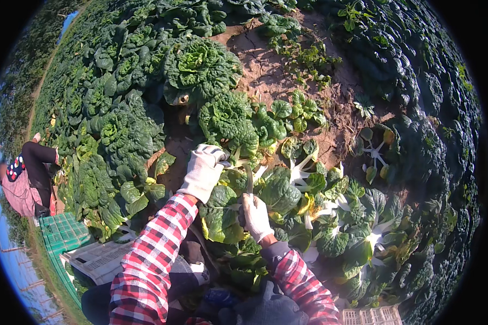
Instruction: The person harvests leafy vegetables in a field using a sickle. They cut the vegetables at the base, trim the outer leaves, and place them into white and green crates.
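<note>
My left hand (204,168), in a white work glove, is closed around the lower stalks of a leafy green plant (227,118) in the soil. In my right hand (254,217), also gloved, is a knife with a curved blade (249,178); its far end reaches towards the base of that plant, partly hidden among the leaves. Under and beside my hands lie loose green leaves (282,195) with pale stems. Cut plants with white stem bases (376,237) lie to the right.
Dense rows of leafy greens (122,126) flank a strip of bare soil (260,69). Green crates (63,231) and a pale crate (99,260) stand at lower left, another pale crate (370,317) at the bottom right. A person (24,183) crouches at far left.
</note>
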The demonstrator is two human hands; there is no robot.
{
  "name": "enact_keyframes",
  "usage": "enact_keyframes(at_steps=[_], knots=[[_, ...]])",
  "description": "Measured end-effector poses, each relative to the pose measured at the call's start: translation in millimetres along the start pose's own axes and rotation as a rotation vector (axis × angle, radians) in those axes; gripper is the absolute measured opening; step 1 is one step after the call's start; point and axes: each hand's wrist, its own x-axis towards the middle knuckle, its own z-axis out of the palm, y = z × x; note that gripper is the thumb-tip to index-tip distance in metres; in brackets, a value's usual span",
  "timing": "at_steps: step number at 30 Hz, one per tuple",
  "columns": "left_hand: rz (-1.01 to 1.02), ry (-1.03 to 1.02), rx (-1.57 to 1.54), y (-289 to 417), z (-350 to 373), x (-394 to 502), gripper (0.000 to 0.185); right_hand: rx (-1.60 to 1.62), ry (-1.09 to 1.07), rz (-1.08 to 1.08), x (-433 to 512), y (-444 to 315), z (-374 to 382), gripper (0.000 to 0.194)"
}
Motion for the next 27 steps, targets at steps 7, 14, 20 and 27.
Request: enact_keyframes(at_steps=[7, 14, 20, 27], knots=[[-0.026, 0.067, -0.084, -7, 6, -17, 0.024, -0.155, -0.034, 0.048, 19, -12, 5, 0.033], [0.016, 0.082, -0.045, -13, 12, -28, 0.022, -0.196, -0.067, 0.106, 30, 1, -1, 0.039], [-0.003, 0.046, -0.046, 0, 6, -19, 0.021, -0.196, -0.114, 0.000, 59, 24, -5, 0.034], [-0.053, 0.106, -0.009, 15, -10, -13, 0.014, -0.592, -0.153, -0.017, 20, 26, -21, 0.046]])
